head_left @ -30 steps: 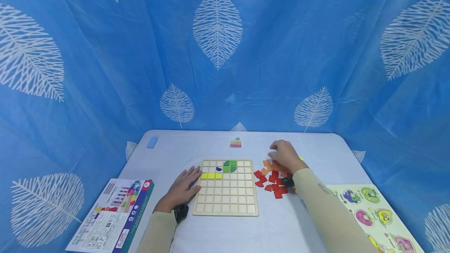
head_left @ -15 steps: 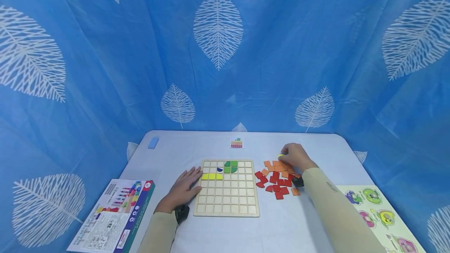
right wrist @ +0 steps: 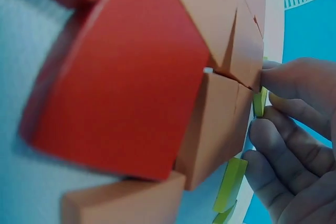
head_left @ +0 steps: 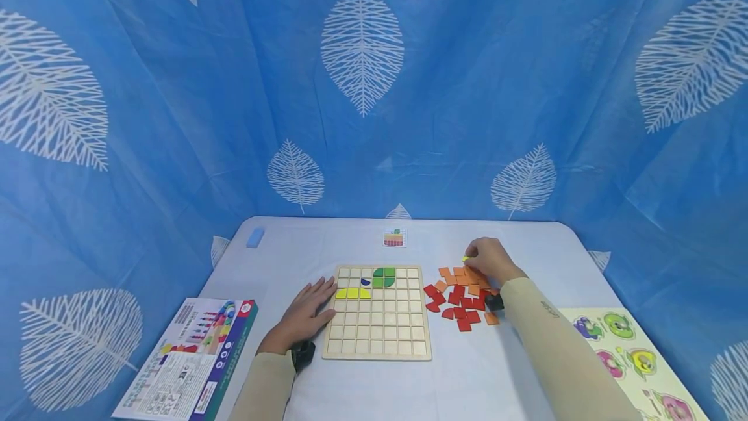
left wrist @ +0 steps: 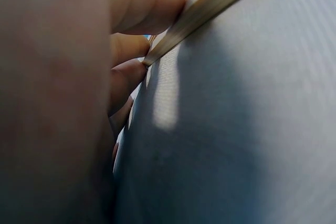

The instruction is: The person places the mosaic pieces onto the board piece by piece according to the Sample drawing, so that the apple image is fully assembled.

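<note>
From a distance, I am viewing the right hand [head_left: 493, 258] pinching a yellow tile [head_left: 465, 258] between thumb and fingers, at the far edge of the orange tiles [head_left: 463, 280]. The left hand [head_left: 302, 312] is lying with fingers extended, thumb apart, fingertips touching the left edge of the wooden grid board [head_left: 376, 332].

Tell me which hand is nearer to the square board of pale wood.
Left. The left hand touches the pale wooden square board at its left edge; the right hand is away beyond its right side, pinching a small yellow piece.
</note>
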Motion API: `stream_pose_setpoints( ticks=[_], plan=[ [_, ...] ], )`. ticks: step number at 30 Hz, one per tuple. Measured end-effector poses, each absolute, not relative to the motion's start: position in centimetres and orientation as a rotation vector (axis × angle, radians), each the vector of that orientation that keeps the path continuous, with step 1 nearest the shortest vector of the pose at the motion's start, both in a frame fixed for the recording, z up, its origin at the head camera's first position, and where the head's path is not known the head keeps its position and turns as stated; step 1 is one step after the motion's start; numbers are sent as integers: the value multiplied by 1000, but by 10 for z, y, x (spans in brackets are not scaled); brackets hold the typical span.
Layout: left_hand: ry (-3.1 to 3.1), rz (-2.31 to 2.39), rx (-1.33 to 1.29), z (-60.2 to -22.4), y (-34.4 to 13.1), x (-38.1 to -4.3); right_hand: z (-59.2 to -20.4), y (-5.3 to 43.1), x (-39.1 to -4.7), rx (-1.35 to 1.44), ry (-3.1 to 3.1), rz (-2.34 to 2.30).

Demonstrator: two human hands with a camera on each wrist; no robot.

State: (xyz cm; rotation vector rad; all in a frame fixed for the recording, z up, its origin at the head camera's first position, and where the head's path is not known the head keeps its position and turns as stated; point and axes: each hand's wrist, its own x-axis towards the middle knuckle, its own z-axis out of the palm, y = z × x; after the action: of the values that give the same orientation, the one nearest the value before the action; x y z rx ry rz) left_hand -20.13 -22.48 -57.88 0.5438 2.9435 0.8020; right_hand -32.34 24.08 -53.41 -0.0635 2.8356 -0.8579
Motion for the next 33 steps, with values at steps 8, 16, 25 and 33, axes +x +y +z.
stream_pose_setpoints(
  ticks=[8,16,25,33],
  plan=[
    [2941,813,516,-579,-225,-202,-539,242,-323,-76,2867,-881],
    [2935,827,507,-579,-225,-202,-542,241,-322,-86,2883,-871],
    [2937,803,490,-580,-223,-200,-544,241,-321,-77,2875,-839],
    [2946,801,499,-580,-224,-200,-540,231,-319,-233,2961,-846]
  ],
)
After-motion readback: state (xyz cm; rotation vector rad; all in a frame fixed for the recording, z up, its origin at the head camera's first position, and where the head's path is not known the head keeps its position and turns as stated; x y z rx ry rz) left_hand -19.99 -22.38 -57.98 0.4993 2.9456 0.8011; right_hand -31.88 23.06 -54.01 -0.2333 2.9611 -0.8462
